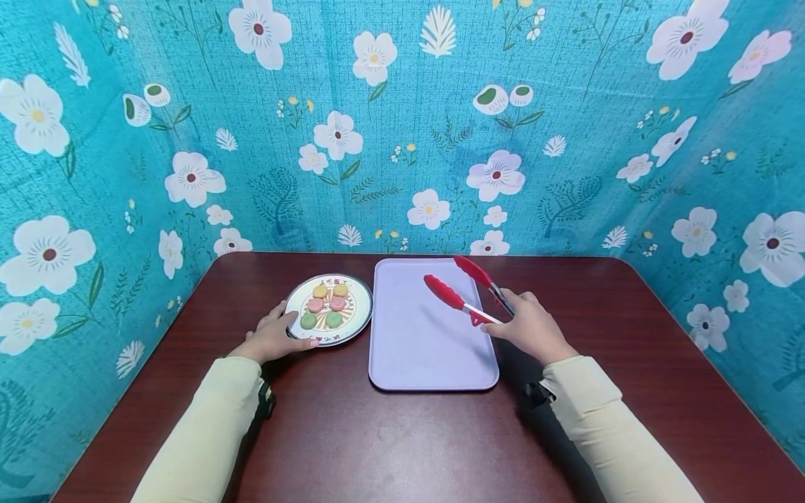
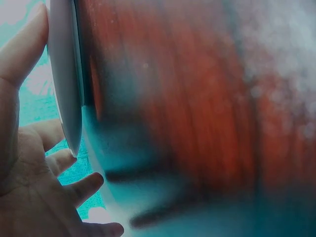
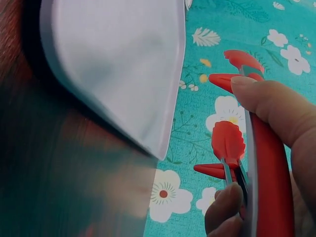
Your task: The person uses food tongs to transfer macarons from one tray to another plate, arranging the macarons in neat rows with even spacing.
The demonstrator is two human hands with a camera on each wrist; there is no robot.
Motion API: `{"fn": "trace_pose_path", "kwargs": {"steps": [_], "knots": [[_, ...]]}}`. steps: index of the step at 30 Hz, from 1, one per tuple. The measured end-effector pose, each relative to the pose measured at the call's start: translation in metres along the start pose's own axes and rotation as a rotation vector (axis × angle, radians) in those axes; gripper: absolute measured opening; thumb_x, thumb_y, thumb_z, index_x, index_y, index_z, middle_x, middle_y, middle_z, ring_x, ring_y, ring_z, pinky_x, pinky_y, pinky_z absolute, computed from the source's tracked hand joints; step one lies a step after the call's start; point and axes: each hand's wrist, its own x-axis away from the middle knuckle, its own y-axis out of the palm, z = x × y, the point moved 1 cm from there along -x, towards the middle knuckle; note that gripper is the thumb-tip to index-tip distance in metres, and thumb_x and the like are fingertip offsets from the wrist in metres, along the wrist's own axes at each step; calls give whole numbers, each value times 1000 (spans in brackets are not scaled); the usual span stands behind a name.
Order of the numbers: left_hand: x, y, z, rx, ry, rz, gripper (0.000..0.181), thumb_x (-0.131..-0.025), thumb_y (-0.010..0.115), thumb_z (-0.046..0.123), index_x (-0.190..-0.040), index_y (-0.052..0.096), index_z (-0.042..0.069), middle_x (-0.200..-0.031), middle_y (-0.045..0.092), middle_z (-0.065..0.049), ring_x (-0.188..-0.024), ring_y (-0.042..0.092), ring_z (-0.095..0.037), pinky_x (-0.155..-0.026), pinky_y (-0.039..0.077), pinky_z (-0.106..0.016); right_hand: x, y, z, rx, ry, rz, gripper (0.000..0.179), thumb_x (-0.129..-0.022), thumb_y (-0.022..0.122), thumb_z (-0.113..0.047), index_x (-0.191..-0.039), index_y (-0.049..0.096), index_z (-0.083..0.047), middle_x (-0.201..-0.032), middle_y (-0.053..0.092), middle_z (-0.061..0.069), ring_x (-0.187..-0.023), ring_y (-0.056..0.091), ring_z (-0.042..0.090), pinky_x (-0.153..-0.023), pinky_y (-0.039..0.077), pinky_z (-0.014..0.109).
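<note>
A round patterned plate (image 1: 360,318) holds several macarons (image 1: 316,305) in yellow, pink and green pairs. My left hand (image 1: 274,334) grips its left rim, thumb along the near edge and fingers at the far left side. In the left wrist view the plate (image 2: 64,79) shows edge-on beside the thumb, with two fingertips at its rim. My right hand (image 1: 531,327) holds metal tongs (image 1: 483,313) with red tips, their arms spread apart. The tongs' tips point left above a pale lilac tray (image 1: 428,356), with nothing between them.
The dark wooden table (image 1: 402,447) extends around the plate and tray. The tray lies just right of the plate. A teal floral cloth (image 1: 402,140) hangs behind the table and along both sides.
</note>
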Motion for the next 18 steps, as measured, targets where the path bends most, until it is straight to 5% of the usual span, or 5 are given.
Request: {"fn": "trace_pose_path", "kwargs": {"steps": [18], "knots": [[-3,3,-4,-3,4,5,108,-74,71,63,-150,27,-1,-157,6,-24,-137,14,-49,-103,9,-76,2,-1,15,-49,57,5,96,-76,80,-40,-146,33,6,-119,46,29,-97,55,39,-79,53,57]]}}
